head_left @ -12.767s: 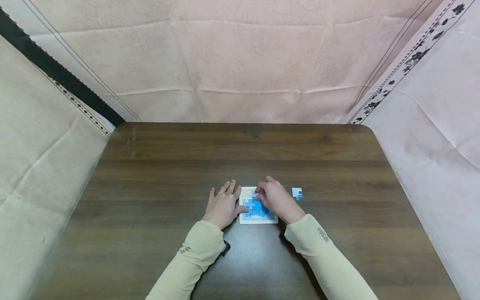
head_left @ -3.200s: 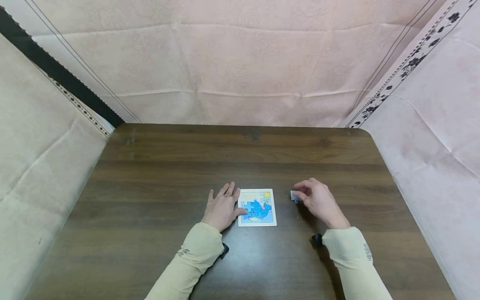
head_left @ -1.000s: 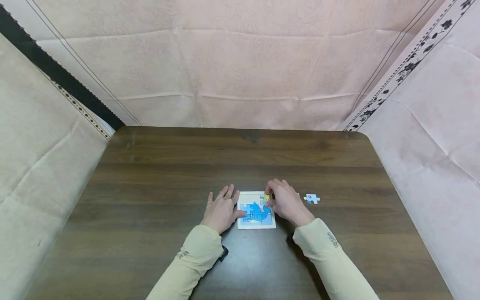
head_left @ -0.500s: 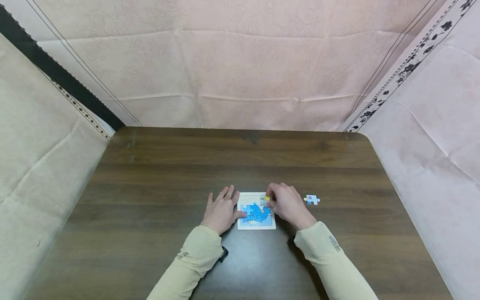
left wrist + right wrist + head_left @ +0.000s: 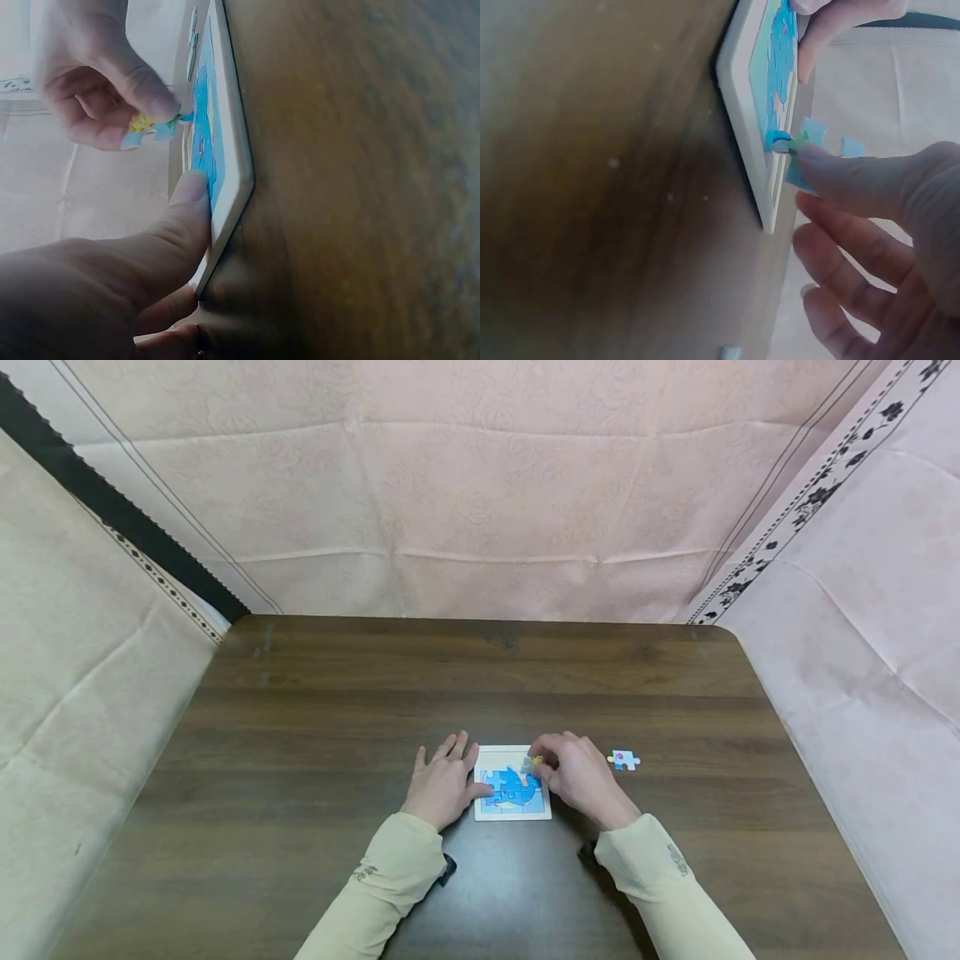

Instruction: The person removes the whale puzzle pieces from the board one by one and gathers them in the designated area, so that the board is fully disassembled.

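Note:
A square whale jigsaw board with a pale frame (image 5: 513, 816) lies on the table. Spread over its left edge is my left hand (image 5: 442, 783), fingers straight and thumb (image 5: 191, 189) on the picture. My right hand (image 5: 581, 772) pinches a jigsaw piece (image 5: 150, 129) with a yellow sun between thumb and index finger, at the board's upper right. In the left wrist view that piece tilts up out of the board, its lower end right by the blue tail. The upper left of the board shows plain white.
A loose light-blue jigsaw piece (image 5: 623, 760) with a yellow tab lies on the brown wooden table (image 5: 337, 693), right of the right hand. Pale cloth (image 5: 480, 485) hangs behind and along both sides.
My right hand has come left from the loose pieces to the board. The sun piece, flat in the board earlier, is now tilted up in its fingers. The left hand stays put.

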Demonstrator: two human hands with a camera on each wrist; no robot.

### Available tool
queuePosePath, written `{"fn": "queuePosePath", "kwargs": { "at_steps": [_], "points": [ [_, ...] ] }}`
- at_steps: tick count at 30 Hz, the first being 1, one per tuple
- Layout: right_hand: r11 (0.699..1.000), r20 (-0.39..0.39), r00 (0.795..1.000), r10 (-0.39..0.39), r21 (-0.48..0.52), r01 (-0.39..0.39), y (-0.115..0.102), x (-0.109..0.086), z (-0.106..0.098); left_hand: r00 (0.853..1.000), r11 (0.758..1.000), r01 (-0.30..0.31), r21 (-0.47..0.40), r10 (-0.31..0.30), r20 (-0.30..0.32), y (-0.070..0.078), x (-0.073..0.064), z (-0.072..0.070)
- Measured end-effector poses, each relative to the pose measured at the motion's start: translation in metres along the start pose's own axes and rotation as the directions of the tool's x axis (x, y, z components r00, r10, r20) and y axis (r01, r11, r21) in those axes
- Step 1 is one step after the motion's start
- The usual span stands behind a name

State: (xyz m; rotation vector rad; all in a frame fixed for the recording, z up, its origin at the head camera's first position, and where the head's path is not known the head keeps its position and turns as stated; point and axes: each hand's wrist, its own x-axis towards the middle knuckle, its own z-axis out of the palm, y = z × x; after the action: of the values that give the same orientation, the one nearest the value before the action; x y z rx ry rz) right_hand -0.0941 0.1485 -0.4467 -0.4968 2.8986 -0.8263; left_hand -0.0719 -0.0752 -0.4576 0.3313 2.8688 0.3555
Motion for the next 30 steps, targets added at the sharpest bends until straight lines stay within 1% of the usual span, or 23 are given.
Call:
{"fn": "queuePosePath", "kwargs": {
  "at_steps": [4, 8, 11, 14, 16, 18, 22, 26, 30],
  "points": [
    [0.993, -0.06, 0.998, 0.024, 0.116, -0.017, 0.008, -0.004, -0.003, 1.0, 1.0, -0.002, -0.004, 0.002, -0.005, -0.001, -0.001, 0.001],
    [0.98, -0.152, 0.986, 0.064, 0.195, -0.033, 0.023, -0.007, -0.017, 1.0, 1.0, -0.014, -0.005, 0.014, -0.013, -0.001, -0.002, 0.001],
    [0.979, -0.214, 0.974, 0.08, 0.202, -0.036, 0.039, -0.012, -0.035, 1.0, 1.0, -0.018, -0.009, 0.018, -0.014, 0.0, -0.002, 0.002],
    [0.983, -0.244, 0.965, 0.098, 0.176, -0.055, 0.059, -0.021, -0.054, 1.0, 1.0, -0.023, -0.01, 0.023, -0.019, 0.0, -0.002, 0.001],
    [0.985, -0.241, 0.962, 0.13, 0.146, -0.096, 0.072, -0.028, -0.066, 0.999, 1.0, -0.025, -0.011, 0.024, -0.022, -0.001, -0.003, 0.001],
    [0.981, -0.221, 0.96, 0.172, 0.126, -0.146, 0.086, -0.034, -0.076, 0.999, 1.0, -0.026, -0.01, 0.026, -0.025, -0.001, -0.003, 0.0],
    [0.961, -0.148, 0.952, 0.269, 0.105, -0.255, 0.107, -0.044, -0.089, 0.999, 1.0, -0.028, -0.006, 0.027, -0.03, -0.002, -0.003, 0.0],
    [0.943, -0.084, 0.942, 0.326, 0.103, -0.317, 0.122, -0.049, -0.091, 0.999, 1.0, -0.025, -0.004, 0.025, -0.027, -0.002, -0.002, -0.001],
    [0.935, -0.057, 0.936, 0.348, 0.1, -0.341, 0.133, -0.048, -0.087, 0.999, 1.0, -0.024, 0.001, 0.024, -0.025, -0.003, -0.001, 0.0]
  ]
}}
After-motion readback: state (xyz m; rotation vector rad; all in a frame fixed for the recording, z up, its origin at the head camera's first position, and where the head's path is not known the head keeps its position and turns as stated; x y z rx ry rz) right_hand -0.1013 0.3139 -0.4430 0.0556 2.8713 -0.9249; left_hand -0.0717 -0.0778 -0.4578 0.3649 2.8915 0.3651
